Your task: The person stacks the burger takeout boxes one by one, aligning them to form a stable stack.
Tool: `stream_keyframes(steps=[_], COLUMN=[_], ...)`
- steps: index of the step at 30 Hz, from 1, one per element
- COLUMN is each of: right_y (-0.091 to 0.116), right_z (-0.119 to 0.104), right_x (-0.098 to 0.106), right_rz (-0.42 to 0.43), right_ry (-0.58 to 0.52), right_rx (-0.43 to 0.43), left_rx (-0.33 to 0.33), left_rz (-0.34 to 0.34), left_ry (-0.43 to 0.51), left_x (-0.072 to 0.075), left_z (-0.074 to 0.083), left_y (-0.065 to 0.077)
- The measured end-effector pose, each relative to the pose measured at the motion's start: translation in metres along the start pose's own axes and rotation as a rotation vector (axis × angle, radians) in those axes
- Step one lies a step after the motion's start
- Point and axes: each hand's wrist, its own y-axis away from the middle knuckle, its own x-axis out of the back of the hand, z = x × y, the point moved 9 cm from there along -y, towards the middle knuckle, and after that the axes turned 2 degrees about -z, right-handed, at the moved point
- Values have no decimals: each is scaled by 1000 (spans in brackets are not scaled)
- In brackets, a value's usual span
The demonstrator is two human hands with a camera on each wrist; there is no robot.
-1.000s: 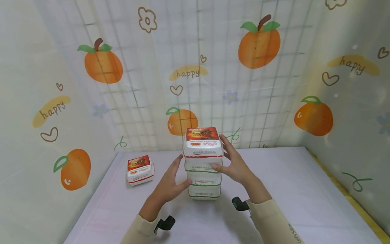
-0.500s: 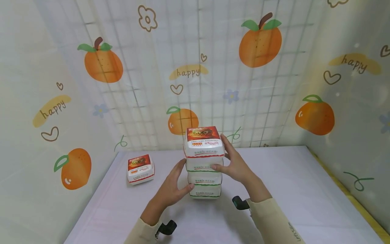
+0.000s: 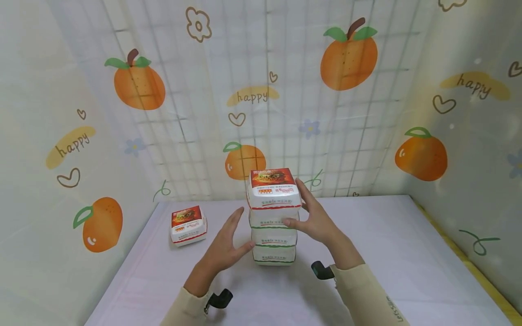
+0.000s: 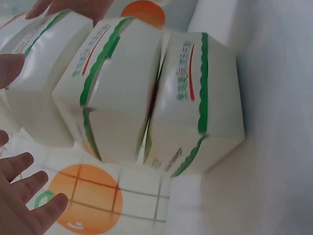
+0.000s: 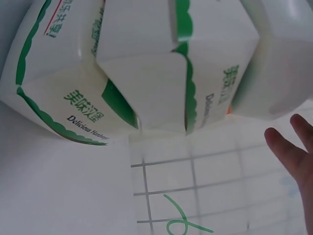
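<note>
In the head view, several burger boxes stand in an upright stack. The top burger box (image 3: 272, 194) has a red picture lid and red trim; those below, such as the bottom green-trimmed box (image 3: 274, 256), are white and green. My left hand (image 3: 223, 246) is spread at the stack's left, its thumb by the lower boxes; in the left wrist view its fingers (image 4: 46, 218) are apart from the cardboard. My right hand (image 3: 320, 222) lies along the right side, thumb on the front of the second box down. In the right wrist view two extended fingers (image 5: 283, 147) stand off the stack.
Another red-lidded burger box (image 3: 188, 226) sits alone on the white table (image 3: 367, 271), left of the stack. A curtain (image 3: 244, 59) printed with oranges hangs behind and at both sides. Small black devices (image 3: 220, 299) are worn at both wrists.
My left hand has drawn slightly left, away from the stack, since half a second ago. The top box sits very slightly further right. My right hand has stayed nearly in place.
</note>
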Motion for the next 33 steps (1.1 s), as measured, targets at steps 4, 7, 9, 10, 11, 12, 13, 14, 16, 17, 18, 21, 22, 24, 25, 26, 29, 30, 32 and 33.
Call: stream_keyframes(steps=[4, 7, 9, 10, 11, 12, 13, 14, 16, 17, 18, 21, 22, 24, 25, 26, 29, 30, 32, 33], right_y=[1, 0, 0, 0, 0, 0, 0, 0, 0, 0, 0, 0, 0, 0, 0, 0, 0, 1, 2, 4], right_z=[-5, -8, -10, -10, -11, -11, -11, -11, -12, -13, -13, -15, -16, -18, -19, -20, -27, -32, -42, -46], right_x=[4, 5, 7, 8, 9, 10, 10, 11, 11, 11, 11, 11, 11, 12, 12, 12, 12, 12, 12, 12], right_rz=[14, 18, 21, 23, 24, 27, 28, 28, 27, 27, 25, 28, 30, 31, 32, 32, 30, 27, 24, 23], right_ry=[11, 8, 7, 5, 3, 1, 0, -1, -4, -5, -9, -10, -11, -8, -5, -4, -3, -4, -4, -5], right_rx=[25, 47, 54, 56, 58, 54, 51, 49, 44, 47, 48, 59, 63, 69, 70, 70, 75, 77, 78, 80], left_rx=[37, 58, 57, 52, 47, 38, 30, 24, 20, 20, 19, 33, 40, 53, 59, 61, 75, 82, 118, 150], left_rz=[9, 8, 0, -4, -9, -13, -16, -16, -11, -9, -4, 0, 0, -1, 4, 10, 29, 35, 29, 20], left_ry=[-29, -69, -104, -124, -140, -153, -166, -187, -211, -216, -220, -241, -255, -289, -310, -329, -336, -336, -313, -300], left_x=[8, 16, 22, 25, 28, 31, 34, 38, 46, 50, 54, 65, 68, 74, 78, 81, 92, 95, 100, 102], left_z=[-11, -24, -31, -35, -39, -43, -46, -50, -58, -62, -66, -81, -87, -100, -106, -113, -132, -139, -153, -160], left_y=[2, 6, 7, 8, 8, 8, 9, 9, 10, 10, 11, 13, 14, 16, 17, 18, 20, 21, 23, 24])
